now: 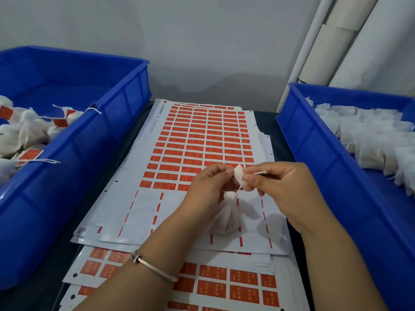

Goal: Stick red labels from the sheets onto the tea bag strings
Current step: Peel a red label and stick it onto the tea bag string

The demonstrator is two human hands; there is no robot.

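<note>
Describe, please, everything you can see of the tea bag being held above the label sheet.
The tea bag is a small pouch of white, gauzy mesh, gathered at the top into a bunched knot. It hangs upright below both hands, over the peeled part of the top label sheet. Its thin string runs up to a label, white side showing, pinched by the left hand and right hand.

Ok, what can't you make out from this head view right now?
- Label: only its white back shows; whether it grips the string is hidden by the hands' fingers.
- Print on the sheet labels: too small.
- Left bin, right bin: cut off by the frame edges.
</note>
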